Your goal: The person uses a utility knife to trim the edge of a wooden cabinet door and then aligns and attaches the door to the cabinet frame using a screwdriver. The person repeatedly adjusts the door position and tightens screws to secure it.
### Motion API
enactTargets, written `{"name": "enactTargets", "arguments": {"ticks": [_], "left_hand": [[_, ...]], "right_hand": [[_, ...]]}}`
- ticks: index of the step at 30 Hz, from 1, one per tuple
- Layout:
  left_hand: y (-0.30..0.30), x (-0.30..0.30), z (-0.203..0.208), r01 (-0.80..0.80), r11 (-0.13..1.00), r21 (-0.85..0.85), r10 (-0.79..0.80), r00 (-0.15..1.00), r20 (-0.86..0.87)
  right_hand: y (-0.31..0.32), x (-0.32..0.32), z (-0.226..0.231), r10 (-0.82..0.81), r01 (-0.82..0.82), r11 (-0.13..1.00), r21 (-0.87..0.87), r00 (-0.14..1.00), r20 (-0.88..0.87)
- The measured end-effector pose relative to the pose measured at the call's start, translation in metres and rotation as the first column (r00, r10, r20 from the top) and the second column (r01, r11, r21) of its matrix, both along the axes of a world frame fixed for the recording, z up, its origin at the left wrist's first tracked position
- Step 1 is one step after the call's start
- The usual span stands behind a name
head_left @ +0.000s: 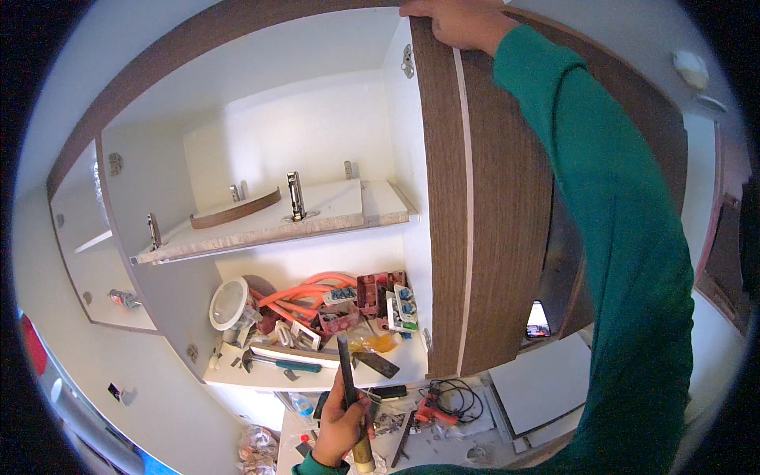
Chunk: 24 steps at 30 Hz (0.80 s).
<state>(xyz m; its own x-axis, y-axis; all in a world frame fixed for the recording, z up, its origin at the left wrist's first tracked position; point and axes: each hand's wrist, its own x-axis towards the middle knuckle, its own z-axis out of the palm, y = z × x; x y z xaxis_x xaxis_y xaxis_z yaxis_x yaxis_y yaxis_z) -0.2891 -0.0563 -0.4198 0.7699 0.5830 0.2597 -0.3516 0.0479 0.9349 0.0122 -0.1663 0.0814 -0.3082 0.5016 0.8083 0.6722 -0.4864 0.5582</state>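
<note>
At the top left corner of a brown wood-grain front (443, 198), the right hand (463, 22) lies over the upper edge, its fingers bent; whether they press or merely rest there, I cannot tell. Low in the view, the left hand (342, 427) has its fingers wrapped around a long dark bar (348, 372), which stands nearly upright in front of the lower shelf (226, 372) (its bottom end, below the fist, is brassy). Whether the bar touches the shelf edge is unclear.

Inside the white cabinet (285, 107), a white panel (332, 198) lies flat at mid-height, with 2 metal hinges (295, 198) standing up near its front edge and a curved brown strip (237, 211) on top. On the lower shelf, left of the bar, rests a hammer (297, 364) with a teal handle. Behind it are a round white container (229, 305) and coiled orange hose (309, 291), with red boxes (368, 293) to the right. A crumpled yellow bag (376, 343) sits right of the bar. Farther down, a red power tool (431, 409) lies beside its looped black cord (467, 392).
</note>
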Motion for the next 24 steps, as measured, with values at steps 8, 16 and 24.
{"name": "enactTargets", "arguments": {"ticks": [8,16,24], "left_hand": [[0.001,0.003,0.004,0.058,0.998,0.007,-0.057,0.997,-0.054],[0.018,0.007,-0.011,0.139,0.99,0.005,-0.139,0.989,-0.054],[0.033,-0.006,-0.026,0.187,0.98,-0.064,-0.19,0.98,-0.057]], "right_hand": [[-0.015,-0.016,-0.038,0.038,0.0,0.977,-0.214,0.984,0.172],[-0.024,0.026,0.006,-0.015,0.017,1.0,0.012,0.99,-0.138],[0.043,-0.007,0.011,0.013,0.109,0.928,0.356,0.946,-0.323]]}}
